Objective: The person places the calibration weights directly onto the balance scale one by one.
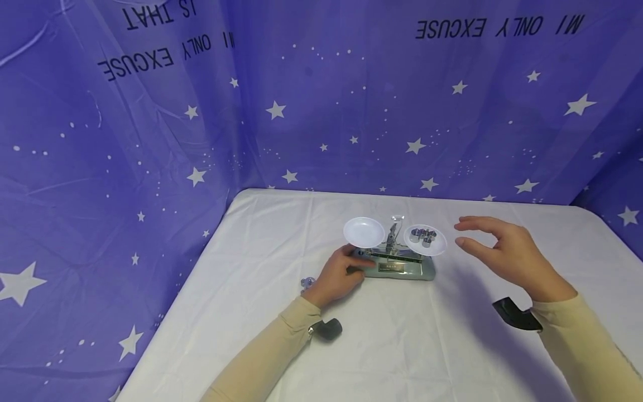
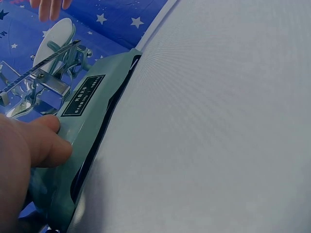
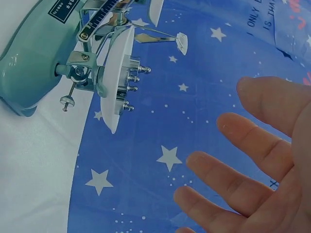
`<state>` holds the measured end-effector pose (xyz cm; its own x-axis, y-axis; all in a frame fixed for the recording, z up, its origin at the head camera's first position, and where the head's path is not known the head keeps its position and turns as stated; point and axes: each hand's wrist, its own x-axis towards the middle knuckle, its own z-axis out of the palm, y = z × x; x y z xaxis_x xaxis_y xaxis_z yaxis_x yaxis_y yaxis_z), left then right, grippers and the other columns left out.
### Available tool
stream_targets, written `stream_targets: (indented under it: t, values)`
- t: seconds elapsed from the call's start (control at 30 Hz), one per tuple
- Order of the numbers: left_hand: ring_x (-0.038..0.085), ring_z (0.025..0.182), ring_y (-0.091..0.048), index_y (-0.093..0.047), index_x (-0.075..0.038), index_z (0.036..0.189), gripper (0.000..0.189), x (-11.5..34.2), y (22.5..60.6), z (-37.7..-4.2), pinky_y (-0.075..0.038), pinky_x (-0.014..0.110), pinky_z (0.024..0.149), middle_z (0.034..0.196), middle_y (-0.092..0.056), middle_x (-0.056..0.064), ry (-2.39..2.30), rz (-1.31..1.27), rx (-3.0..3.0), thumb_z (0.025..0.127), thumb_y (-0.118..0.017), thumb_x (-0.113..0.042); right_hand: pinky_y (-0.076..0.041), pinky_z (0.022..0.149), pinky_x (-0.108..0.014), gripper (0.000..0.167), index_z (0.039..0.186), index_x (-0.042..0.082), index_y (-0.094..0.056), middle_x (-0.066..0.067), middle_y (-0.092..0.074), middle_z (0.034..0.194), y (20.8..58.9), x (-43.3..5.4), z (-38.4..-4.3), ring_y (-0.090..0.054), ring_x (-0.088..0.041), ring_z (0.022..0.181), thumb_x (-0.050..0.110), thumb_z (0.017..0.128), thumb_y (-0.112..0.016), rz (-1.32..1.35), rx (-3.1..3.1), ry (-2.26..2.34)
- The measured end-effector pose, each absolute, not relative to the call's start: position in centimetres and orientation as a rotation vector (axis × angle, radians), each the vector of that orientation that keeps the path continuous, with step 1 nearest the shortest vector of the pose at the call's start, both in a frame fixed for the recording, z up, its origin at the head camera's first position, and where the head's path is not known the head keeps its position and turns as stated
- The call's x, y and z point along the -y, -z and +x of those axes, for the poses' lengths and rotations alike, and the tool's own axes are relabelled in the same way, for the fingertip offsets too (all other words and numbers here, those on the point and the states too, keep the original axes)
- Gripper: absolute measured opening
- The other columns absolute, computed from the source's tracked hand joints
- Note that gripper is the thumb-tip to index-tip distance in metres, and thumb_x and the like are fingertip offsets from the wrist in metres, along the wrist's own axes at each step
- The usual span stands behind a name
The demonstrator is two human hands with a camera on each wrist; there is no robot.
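Note:
A green balance scale (image 1: 391, 269) stands on the white cloth. Its left pan (image 1: 364, 231) is bare; its right pan (image 1: 440, 243) bears several small metal weights (image 1: 426, 235). My left hand (image 1: 337, 277) grips the left end of the scale's base, with the thumb and a finger (image 2: 57, 151) on the green casing beside the dark label (image 2: 83, 95). To the right of the loaded pan my right hand (image 1: 509, 254) hovers, fingers spread and holding nothing. In the right wrist view its fingers (image 3: 232, 182) point toward the upright knobs of the weights (image 3: 131, 77), with a gap between.
A small, clear, shiny thing (image 1: 307, 283) lies beside my left wrist, partly covered by it. White cloth (image 1: 382, 352) covers the table. Blue star-printed curtains (image 1: 351, 111) hang behind the table and at both sides.

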<state>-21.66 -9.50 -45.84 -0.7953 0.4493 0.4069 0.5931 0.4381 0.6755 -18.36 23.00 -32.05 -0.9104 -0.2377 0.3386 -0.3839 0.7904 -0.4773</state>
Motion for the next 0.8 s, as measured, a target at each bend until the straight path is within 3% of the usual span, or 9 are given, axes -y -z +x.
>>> stream_targets:
  t: [0.13, 0.23, 0.3, 0.37, 0.5, 0.67, 0.8]
  values:
    - [0.033, 0.133, -0.057, -0.081, -0.005, 0.105, 0.033, 9.5, 45.9, -21.7, -0.045, 0.045, 0.114, 0.137, -0.065, 0.017, 1.295, -0.924, 2.515, 0.08, -0.061, -0.001, -0.041, 0.07, -0.017, 0.03, 0.121, 0.018, -0.074, -0.013, -0.067, 0.137, 32.5, -23.3, -18.2, -0.056, -0.027, 0.121, 0.027, 0.093, -0.073, 0.438, 2.737, -0.837]
    - [0.034, 0.132, -0.057, -0.081, -0.005, 0.105, 0.033, 9.5, 45.8, -21.7, -0.045, 0.045, 0.114, 0.137, -0.065, 0.018, 1.297, -0.922, 2.512, 0.08, -0.061, -0.002, -0.041, 0.071, -0.016, 0.03, 0.122, 0.02, -0.074, -0.012, -0.068, 0.136, 32.9, -23.6, -18.1, -0.054, -0.005, 0.12, 0.028, 0.093, -0.073, 0.414, 2.733, -0.861]
    - [0.034, 0.132, -0.057, -0.081, -0.005, 0.105, 0.033, 9.5, 45.8, -21.6, -0.045, 0.044, 0.114, 0.136, -0.065, 0.017, 1.294, -0.919, 2.514, 0.08, -0.061, -0.002, -0.041, 0.07, -0.015, 0.03, 0.122, 0.021, -0.074, -0.001, -0.069, 0.134, 33.2, -23.7, -18.1, -0.046, 0.013, 0.116, 0.028, 0.093, -0.073, 0.402, 2.725, -0.876]
    - [0.033, 0.132, -0.058, -0.081, -0.006, 0.106, 0.033, 9.5, 45.7, -21.6, -0.045, 0.044, 0.114, 0.137, -0.065, 0.017, 1.285, -0.916, 2.519, 0.08, -0.061, -0.002, -0.042, 0.07, -0.014, 0.029, 0.121, 0.022, -0.074, 0.018, -0.066, 0.129, 33.5, -23.9, -18.1, -0.036, 0.027, 0.11, 0.029, 0.092, -0.074, 0.396, 2.71, -0.888]
    - [0.033, 0.132, -0.058, -0.081, -0.006, 0.105, 0.033, 9.5, 45.7, -21.6, -0.046, 0.044, 0.113, 0.136, -0.065, 0.016, 1.26, -0.923, 2.518, 0.08, -0.061, -0.003, -0.042, 0.07, -0.013, 0.029, 0.121, 0.021, -0.074, 0.046, -0.048, 0.117, 33.8, -24.2, -17.9, -0.034, 0.03, 0.108, 0.029, 0.093, -0.074, 0.38, 2.706, -0.913]
    - [0.033, 0.132, -0.058, -0.081, -0.007, 0.105, 0.033, 9.5, 45.8, -21.6, -0.046, 0.044, 0.113, 0.136, -0.065, 0.016, 1.26, -0.925, 2.517, 0.08, -0.061, -0.002, -0.041, 0.072, -0.012, 0.031, 0.124, 0.02, -0.073, 0.05, -0.047, 0.114, 34.0, -24.5, -17.9, -0.035, 0.029, 0.108, 0.03, 0.094, -0.072, 0.337, 2.723, -0.946]
    - [0.033, 0.133, -0.057, -0.081, -0.007, 0.105, 0.033, 9.5, 45.8, -21.7, -0.046, 0.044, 0.113, 0.137, -0.065, 0.016, 1.27, -0.924, 2.522, 0.08, -0.061, -0.002, -0.046, 0.082, -0.026, 0.031, 0.124, 0.02, -0.073, 0.05, -0.048, 0.112, 34.2, -24.6, -17.9, -0.033, 0.03, 0.109, 0.032, 0.095, -0.071, 0.296, 2.731, -0.965]
